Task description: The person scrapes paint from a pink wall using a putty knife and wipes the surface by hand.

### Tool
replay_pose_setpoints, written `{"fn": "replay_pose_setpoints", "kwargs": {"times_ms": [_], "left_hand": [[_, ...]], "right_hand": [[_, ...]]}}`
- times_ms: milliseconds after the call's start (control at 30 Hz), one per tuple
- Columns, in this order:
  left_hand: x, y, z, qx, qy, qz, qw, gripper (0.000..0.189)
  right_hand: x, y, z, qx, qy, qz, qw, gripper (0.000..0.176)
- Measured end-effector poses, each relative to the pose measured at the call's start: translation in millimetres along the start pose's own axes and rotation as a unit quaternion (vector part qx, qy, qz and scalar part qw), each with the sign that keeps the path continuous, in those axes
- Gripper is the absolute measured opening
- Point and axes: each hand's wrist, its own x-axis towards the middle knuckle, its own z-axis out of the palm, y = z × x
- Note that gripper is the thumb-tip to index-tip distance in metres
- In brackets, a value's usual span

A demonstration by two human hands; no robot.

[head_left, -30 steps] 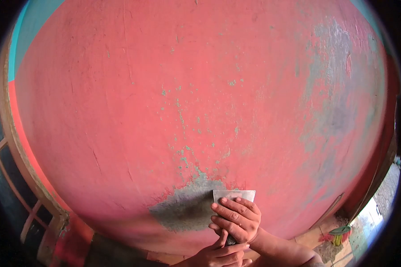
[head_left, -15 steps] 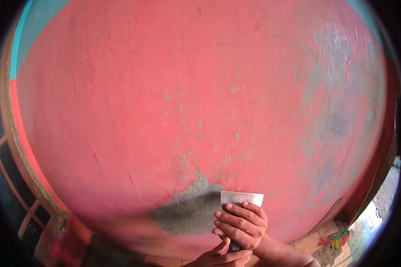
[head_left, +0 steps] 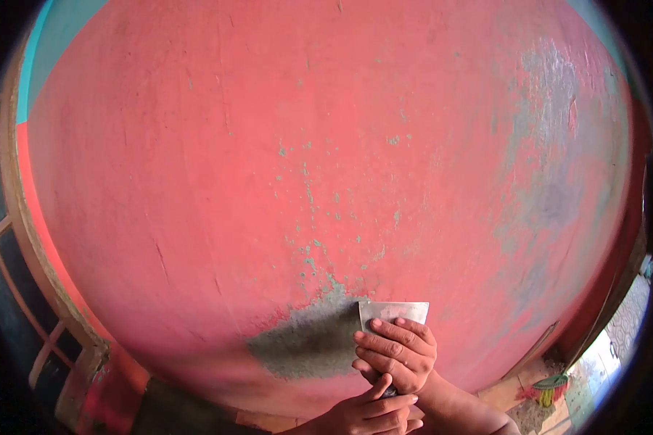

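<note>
A putty knife (head_left: 393,310) with a wide, pale metal blade stands upright low in the view, its top edge at the red wall (head_left: 196,181). My right hand (head_left: 397,355) is closed around it, fingers laid across the blade. Lower down, my left hand (head_left: 376,415) wraps the dark handle, mostly covered by the fingers. Just left of the blade spreads a bare grey patch (head_left: 305,341) with ragged paint edges. Small chipped spots run up the wall above this patch.
On the right the wall carries a large worn, greyish-green area (head_left: 551,167). A wood-framed window (head_left: 22,275) borders the left side. At lower right, a broom with coloured bristles (head_left: 548,391) lies on the tiled floor (head_left: 515,395).
Both hands and the putty knife have moved slightly up, and more of my left hand shows. The view has shifted a little, so the wall marks sit slightly higher and further right.
</note>
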Motion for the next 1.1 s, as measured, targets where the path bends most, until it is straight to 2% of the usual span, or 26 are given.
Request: {"fn": "replay_pose_setpoints", "kwargs": {"times_ms": [33, 67, 233, 400, 433, 600, 667, 767, 867, 933, 1000, 1067, 1100], "left_hand": [[-1.0, -6.6, -3.8, 0.025, -0.017, 0.039, 0.999, 0.018], [-1.1, -9.5, -8.6, 0.002, -0.03, 0.035, 0.999, 0.017], [15.6, -10.5, -23.4, -0.081, -0.012, -0.061, 0.995, 0.022], [26.1, 17.2, -16.4, -0.17, 0.047, -0.203, 0.963, 0.027], [28.5, 14.3, -3.5, -0.144, 0.133, -0.191, 0.962, 0.034], [43.7, 7.2, -16.5, -0.302, -0.056, -0.229, 0.924, 0.052], [43.3, 7.5, -20.5, -0.271, -0.071, -0.188, 0.941, 0.048], [26.9, -9.5, -14.4, -0.051, 0.009, -0.028, 0.998, 0.031], [14.0, 11.4, -7.7, -0.162, 0.031, -0.15, 0.975, 0.02], [4.5, 0.8, -11.3, -0.136, 0.006, -0.077, 0.988, 0.019], [11.0, -3.0, -15.1, -0.156, 0.019, -0.084, 0.984, 0.016], [31.8, 6.5, -19.4, -0.22, 0.071, -0.18, 0.956, 0.011], [26.6, 9.7, -18.6, -0.175, 0.036, -0.142, 0.974, 0.009]], "right_hand": [[0.1, 3.2, 2.5, 0.003, 0.007, -0.013, 1.0, 0.012], [-0.1, 4.9, 4.3, 0.008, 0.012, -0.026, 1.0, 0.012], [12.8, 0.8, 8.3, 0.018, 0.023, -0.01, 1.0, 0.012], [-4.6, -5.6, -0.6, 0.029, -0.013, 0.022, 0.999, 0.01], [-3.3, -1.8, 1.1, 0.033, -0.002, 0.005, 0.999, 0.011], [10.4, 3.3, 4.0, 0.056, 0.019, -0.004, 0.998, 0.009], [6.8, 1.1, 2.0, 0.052, 0.012, 0.008, 0.999, 0.009], [-4.9, 0.0, 0.9, 0.027, -0.005, 0.001, 1.0, 0.009], [-11.3, 1.7, 0.9, 0.016, -0.015, -0.011, 1.0, 0.01], [-4.4, 3.7, 3.1, 0.034, -0.003, -0.018, 0.999, 0.008], [-0.6, 1.6, 4.0, 0.049, 0.005, -0.006, 0.999, 0.008], [2.2, 3.5, 3.6, 0.054, 0.003, 0.006, 0.999, 0.008], [0.3, 1.1, 1.2, 0.057, 0.0, 0.016, 0.998, 0.008]]}}
